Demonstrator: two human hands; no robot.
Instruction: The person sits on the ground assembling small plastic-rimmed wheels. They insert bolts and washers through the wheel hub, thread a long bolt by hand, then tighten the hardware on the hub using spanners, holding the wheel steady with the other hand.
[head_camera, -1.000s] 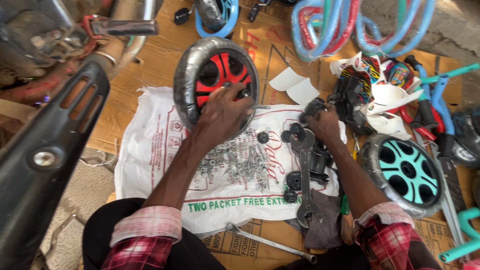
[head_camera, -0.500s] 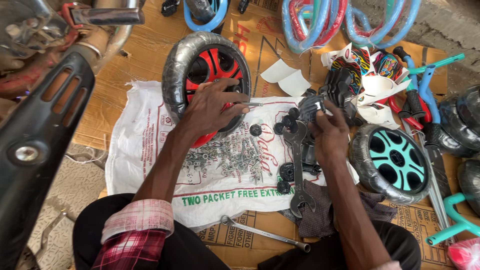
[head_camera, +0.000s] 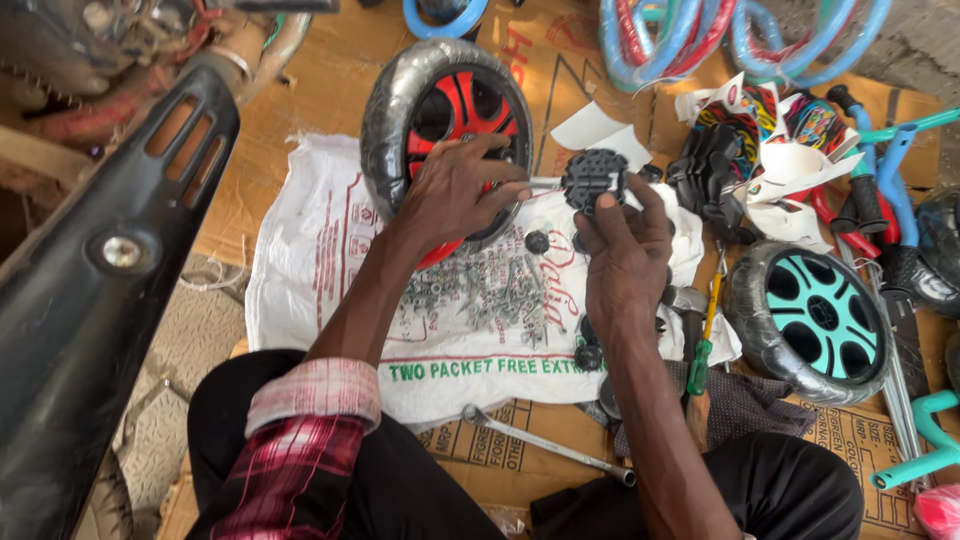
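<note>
Two hands work together: the left hand (head_camera: 455, 195) grips the stiff, light-looking red-spoked wheel (head_camera: 445, 120) beneath its palm, while the right hand (head_camera: 625, 250) pinches a small rigid black pedal (head_camera: 594, 178) at its fingertips.

One view only, head-worn, looking steeply down over the person's lap onto the floor. Close range: both forearms run up from the bottom edge to mid-frame. White sack (head_camera: 330, 290) fills the centre, cardboard (head_camera: 300, 130) beneath it toward the top edge. Black motorcycle panel (head_camera: 90, 300) crowds the left side; teal-spoked wheel (head_camera: 815, 315) sits at right. Slight tilt.
</note>
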